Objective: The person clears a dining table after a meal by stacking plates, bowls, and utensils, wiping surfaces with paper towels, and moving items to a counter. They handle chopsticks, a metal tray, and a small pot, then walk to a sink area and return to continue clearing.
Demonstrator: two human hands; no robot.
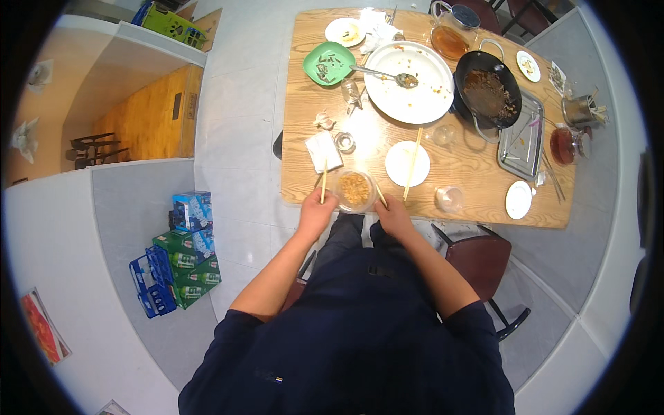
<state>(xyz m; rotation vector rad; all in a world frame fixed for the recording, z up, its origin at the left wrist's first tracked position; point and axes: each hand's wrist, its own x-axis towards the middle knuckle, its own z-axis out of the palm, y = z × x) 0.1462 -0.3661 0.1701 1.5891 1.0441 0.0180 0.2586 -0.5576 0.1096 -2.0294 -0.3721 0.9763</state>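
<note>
My left hand (316,212) is closed around a light wooden chopstick (324,181) that points toward the far side of the table. Another chopstick (382,193) slants up from my right hand (395,217), its tip close to the bowl's rim. Between the hands, at the table's near edge, stands a clear bowl (355,191) of orange-brown fried rice. Whether my fingers touch this bowl, I cannot tell. Beyond my left hand lie folded napkins (324,151) and a small glass (344,142). A white plate (399,165) with a pair of chopsticks (414,163) across it is right of the bowl.
Farther back are a large white platter (384,104) with a spoon (406,80), a green dish (314,65), a black wok (487,96) and a metal tray (511,165). Glasses and a glass teapot (450,41) stand around. A chair (476,262) is behind right; drink cartons (194,275) left.
</note>
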